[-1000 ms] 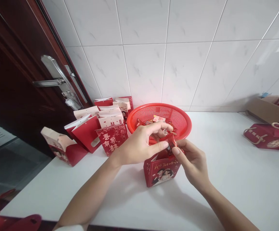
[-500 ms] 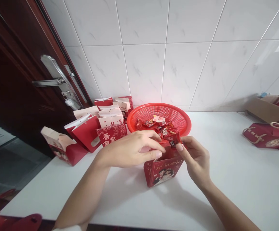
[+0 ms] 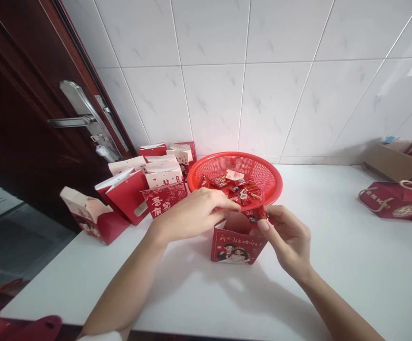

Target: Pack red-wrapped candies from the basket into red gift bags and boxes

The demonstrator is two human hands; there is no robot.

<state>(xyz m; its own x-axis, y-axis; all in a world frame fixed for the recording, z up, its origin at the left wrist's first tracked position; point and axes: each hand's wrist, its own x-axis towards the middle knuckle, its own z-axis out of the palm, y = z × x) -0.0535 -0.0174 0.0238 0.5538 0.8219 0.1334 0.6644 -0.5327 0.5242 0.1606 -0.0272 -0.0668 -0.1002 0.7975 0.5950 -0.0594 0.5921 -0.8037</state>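
A red paper gift box [image 3: 239, 246] with a printed couple and gold lettering stands upright on the white table, its top open. My left hand [image 3: 198, 210] reaches over its left and back rim. Those fingers are bent together at the rim, their tips partly hidden. Between thumb and fingers, my right hand [image 3: 287, 237] pinches red-wrapped candy [image 3: 261, 213] at the box's right rim. Right behind the box, a red plastic basket [image 3: 275, 182] holds several wrapped candies [image 3: 243, 193].
Several red and pink gift boxes [image 3: 127, 189] stand at the left near a dark door [image 3: 21, 85]. At the right lie a red box with a rope handle [image 3: 394, 201] and a cardboard box [image 3: 394, 161]. A tiled wall [image 3: 213, 104] backs the table [image 3: 206, 303].
The gift box has turned, its printed front now facing me more squarely. My left fingers have drawn closer together at its rim. The candy in my right hand has tilted and sits slightly lower.
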